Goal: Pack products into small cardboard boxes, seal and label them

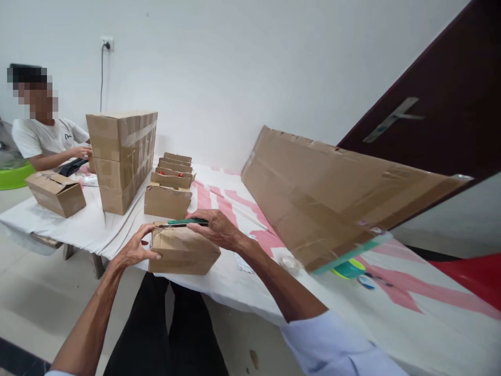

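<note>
A small brown cardboard box [183, 258] lies at the table's front edge, right before me. My left hand [136, 248] grips its left end, thumb against the front side and fingertips at the top edge. Over the top of the box, my right hand [215, 227] is closed around a green-handled box cutter [183, 222]. The cutter lies nearly level, its thin metal blade pointing left toward my left fingertips. Whether the blade touches the cardboard, I cannot tell.
Behind the box stand several open cartons [168, 202] in a row, red items in one. Left are a tall carton stack [121, 156], another box [58, 193] and a seated co-worker [50, 141]. A large cardboard sheet [332, 193] leans at right, near a tape roll [290, 263].
</note>
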